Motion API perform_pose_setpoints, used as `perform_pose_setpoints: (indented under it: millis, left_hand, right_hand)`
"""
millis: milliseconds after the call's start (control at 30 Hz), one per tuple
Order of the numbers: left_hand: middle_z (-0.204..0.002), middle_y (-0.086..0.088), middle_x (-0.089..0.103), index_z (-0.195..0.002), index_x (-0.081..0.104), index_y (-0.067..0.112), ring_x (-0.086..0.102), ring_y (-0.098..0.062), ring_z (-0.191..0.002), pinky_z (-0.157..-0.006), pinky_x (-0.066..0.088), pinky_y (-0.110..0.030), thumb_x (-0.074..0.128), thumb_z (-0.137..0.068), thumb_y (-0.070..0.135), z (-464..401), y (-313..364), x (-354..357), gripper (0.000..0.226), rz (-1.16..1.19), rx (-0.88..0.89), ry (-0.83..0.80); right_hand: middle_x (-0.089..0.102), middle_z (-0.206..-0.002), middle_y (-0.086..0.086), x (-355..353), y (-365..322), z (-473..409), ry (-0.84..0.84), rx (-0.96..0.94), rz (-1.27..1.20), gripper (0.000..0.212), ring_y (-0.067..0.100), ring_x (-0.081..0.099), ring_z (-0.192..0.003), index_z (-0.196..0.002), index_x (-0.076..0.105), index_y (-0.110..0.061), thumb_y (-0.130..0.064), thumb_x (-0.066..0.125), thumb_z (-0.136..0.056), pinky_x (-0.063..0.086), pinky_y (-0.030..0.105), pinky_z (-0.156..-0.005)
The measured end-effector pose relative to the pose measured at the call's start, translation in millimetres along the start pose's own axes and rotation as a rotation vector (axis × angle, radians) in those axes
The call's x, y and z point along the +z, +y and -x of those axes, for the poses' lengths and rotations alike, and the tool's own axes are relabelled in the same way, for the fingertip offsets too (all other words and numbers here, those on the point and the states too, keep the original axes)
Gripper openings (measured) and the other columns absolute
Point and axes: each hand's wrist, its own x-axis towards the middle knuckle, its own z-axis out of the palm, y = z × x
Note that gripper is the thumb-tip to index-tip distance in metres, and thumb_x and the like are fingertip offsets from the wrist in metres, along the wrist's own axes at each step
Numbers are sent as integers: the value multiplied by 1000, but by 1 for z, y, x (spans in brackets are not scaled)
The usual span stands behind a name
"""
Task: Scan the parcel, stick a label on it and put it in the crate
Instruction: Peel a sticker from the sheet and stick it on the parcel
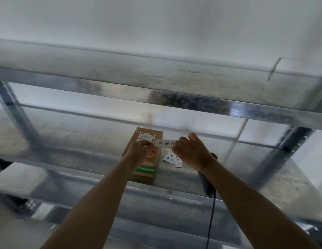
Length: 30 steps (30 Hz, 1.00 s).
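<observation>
A brown cardboard parcel (147,136) lies flat on the metal shelf (84,148). It carries a white shipping label at its far end and a green band near its front. Just above the parcel a white label (164,143) with three black characters is held stretched between both hands. My left hand (141,150) pinches its left end. My right hand (190,151) pinches its right end. A black corded scanner (207,186) lies on the shelf under my right forearm, mostly hidden.
Several more white labels (172,159) lie loose on the shelf right of the parcel. An upper metal shelf (156,81) hangs close overhead, with upright posts (18,112) at left and right. The scanner's cable (210,221) drops over the shelf's front edge.
</observation>
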Motion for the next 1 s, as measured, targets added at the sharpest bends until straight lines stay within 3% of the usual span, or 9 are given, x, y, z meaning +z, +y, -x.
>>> perform_pose_setpoints:
  millis: [167, 300, 433, 533, 600, 667, 733, 800, 1000]
  left_hand:
    - [-93, -5, 63, -94, 60, 7, 63, -18, -89, -63, 50, -19, 51, -92, 15, 4, -3, -2, 13, -68, 26, -4]
    - [-90, -3, 62, -90, 59, 9, 61, -17, -88, -58, 46, -17, 50, -92, 16, 7, -3, -1, 12, -50, 5, -36]
    - [-88, -4, 61, -83, 57, 11, 59, -18, -87, -67, 47, -19, 47, -93, 14, 9, -2, 4, 15, 13, 0, -43]
    - [-87, -3, 63, -89, 60, 8, 61, -15, -84, -70, 49, -20, 46, -94, 14, 10, 1, 10, 16, 75, 2, -39]
    - [-89, -4, 65, -97, 62, 5, 62, -17, -87, -73, 50, -21, 47, -94, 15, 9, 2, 15, 19, 72, 18, -8]
    - [-89, -6, 65, -98, 62, 4, 63, -17, -83, -72, 51, -20, 48, -93, 17, 7, 1, 19, 20, 7, 42, 82]
    - [-81, -2, 63, -91, 62, 6, 59, -11, -68, -55, 48, -11, 49, -93, 18, 5, -2, 23, 18, -103, 84, 202]
    - [-74, 1, 60, -86, 62, 9, 54, -5, -60, -45, 41, -10, 49, -93, 19, 3, -3, 26, 18, -175, 119, 292]
    - [-78, 1, 61, -89, 63, 7, 54, -3, -61, -52, 35, -12, 49, -93, 19, 2, 1, 30, 19, -180, 158, 351]
  right_hand:
    - [55, -57, -2, -1, -5, 1, -8, -15, 43, 27, 17, 45, -50, -66, 56, -16, -6, 50, -90, 35, 28, -55]
    - [59, -61, -2, -4, -8, 4, 4, -10, 13, 20, 15, 47, -51, -68, 57, -15, -9, 58, -87, 38, 26, -54]
    - [60, -59, -2, -5, -10, 5, -84, 32, -61, 14, 14, 47, -49, -68, 59, -15, -13, 65, -81, 40, 25, -51]
    - [69, -66, 1, -6, -18, 2, -239, 275, -250, 10, 14, 57, -53, -82, 66, -13, -20, 71, -78, 48, 26, -57]
    - [73, -79, 2, -14, -22, -5, -342, 494, -424, 27, 13, 62, -62, -103, 67, -13, -27, 68, -80, 53, 31, -72]
    - [66, -77, -3, -20, -23, -15, -374, 662, -529, 30, 9, 55, -69, -111, 65, -17, -27, 63, -82, 47, 29, -84]
    - [50, -72, -14, -22, -23, -27, -320, 831, -567, 23, 6, 47, -73, -104, 67, -21, -26, 59, -83, 39, 27, -85]
    - [48, -71, -19, -21, -23, -38, -255, 967, -601, 16, 5, 47, -75, -95, 68, -23, -26, 59, -83, 39, 27, -87]
    - [73, -85, -10, -19, -28, -58, -188, 1025, -712, 14, 4, 60, -75, -86, 74, -22, -27, 61, -85, 47, 38, -93]
